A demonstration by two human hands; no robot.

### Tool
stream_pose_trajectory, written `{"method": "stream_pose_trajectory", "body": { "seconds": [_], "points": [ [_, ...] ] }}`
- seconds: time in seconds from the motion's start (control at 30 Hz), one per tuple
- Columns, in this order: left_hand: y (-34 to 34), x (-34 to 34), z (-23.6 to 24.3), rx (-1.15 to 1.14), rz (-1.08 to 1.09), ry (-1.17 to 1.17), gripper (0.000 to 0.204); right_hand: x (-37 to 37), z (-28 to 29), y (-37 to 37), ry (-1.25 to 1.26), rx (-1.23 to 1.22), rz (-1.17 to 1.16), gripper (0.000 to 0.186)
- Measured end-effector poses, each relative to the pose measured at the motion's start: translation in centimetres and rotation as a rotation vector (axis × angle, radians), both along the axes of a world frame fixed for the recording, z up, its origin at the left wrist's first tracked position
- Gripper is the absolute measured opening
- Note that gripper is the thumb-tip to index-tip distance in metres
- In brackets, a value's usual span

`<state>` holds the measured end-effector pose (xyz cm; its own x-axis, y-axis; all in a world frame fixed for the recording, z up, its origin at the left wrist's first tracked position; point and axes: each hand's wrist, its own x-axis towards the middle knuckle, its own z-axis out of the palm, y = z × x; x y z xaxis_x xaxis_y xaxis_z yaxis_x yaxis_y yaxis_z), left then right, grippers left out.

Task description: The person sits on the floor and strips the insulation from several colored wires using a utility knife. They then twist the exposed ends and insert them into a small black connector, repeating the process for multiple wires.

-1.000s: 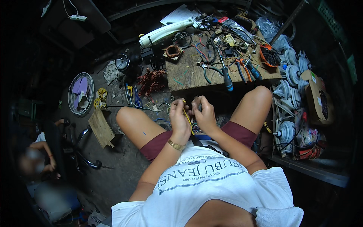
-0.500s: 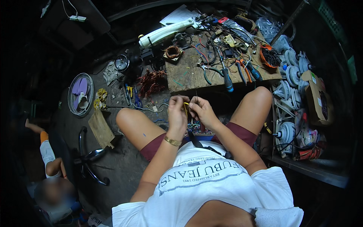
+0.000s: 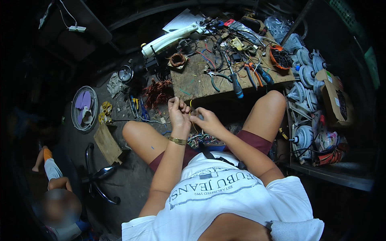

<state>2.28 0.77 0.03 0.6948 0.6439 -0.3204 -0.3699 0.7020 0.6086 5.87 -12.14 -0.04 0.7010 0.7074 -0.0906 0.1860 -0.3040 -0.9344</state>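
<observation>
The yellow wire (image 3: pixel 190 103) between the left hand (image 3: pixel 179 115) and right hand (image 3: pixel 208 121), their grip indeterminable, could be dropped if loosely pinched.

So we had a heap of wires (image 3: pixel 204 140) between our legs (image 3: pixel 263 114) and the counter (image 3: pixel 197 86) straight ahead, pliers (image 3: pixel 256 75) and a screwdriver (image 3: pixel 237 87) on its near half, bowl (image 3: pixel 274 60) at its right end. Fan (image 3: pixel 83 99) sat on the floor (image 3: pixel 134 172) off left; machine parts (image 3: pixel 304 138) piled up right, box (image 3: pixel 332 94) beside them.

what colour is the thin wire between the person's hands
Yellow; the wire shows best in the head view.
</observation>
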Motion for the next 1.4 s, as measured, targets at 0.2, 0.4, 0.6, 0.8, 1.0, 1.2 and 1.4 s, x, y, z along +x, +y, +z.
{"method": "stream_pose_trajectory", "body": {
  "seconds": [0.2,0.4,0.6,0.8,1.0,1.2,1.4],
  "points": [
    [2.7,0.0,-0.5,-0.326,-0.141,0.131,0.028,-0.5,-0.8,1.5,-0.088,0.015,0.023,0.019],
    [4.7,1.6,0.0,-0.787,-0.221,0.107,0.034,-0.8,-0.8,1.7,0.057,0.352,-0.037,0.020],
    [4.8,4.7,-0.3,-0.771,-0.172,0.109,0.041,-0.9,0.1,-0.1,0.070,0.322,-0.115,0.021],
    [13.4,2.7,2.3,0.236,-0.111,-0.065,0.029,0.9,0.3,-4.1,-0.010,0.301,-0.343,0.021],
    [3.2,0.0,3.0,0.232,-0.920,0.162,0.074,1.7,3.6,-3.1,-0.426,0.166,-0.315,0.011],
    [-0.2,-0.4,3.3,0.554,-0.689,0.127,0.036,0.7,3.1,-3.3,-0.423,0.155,-0.252,0.011],
    [-1.1,-1.1,3.3,0.795,-0.741,0.107,0.015,4.0,3.8,-3.0,-0.117,0.341,-0.217,0.018]
  ]
}}
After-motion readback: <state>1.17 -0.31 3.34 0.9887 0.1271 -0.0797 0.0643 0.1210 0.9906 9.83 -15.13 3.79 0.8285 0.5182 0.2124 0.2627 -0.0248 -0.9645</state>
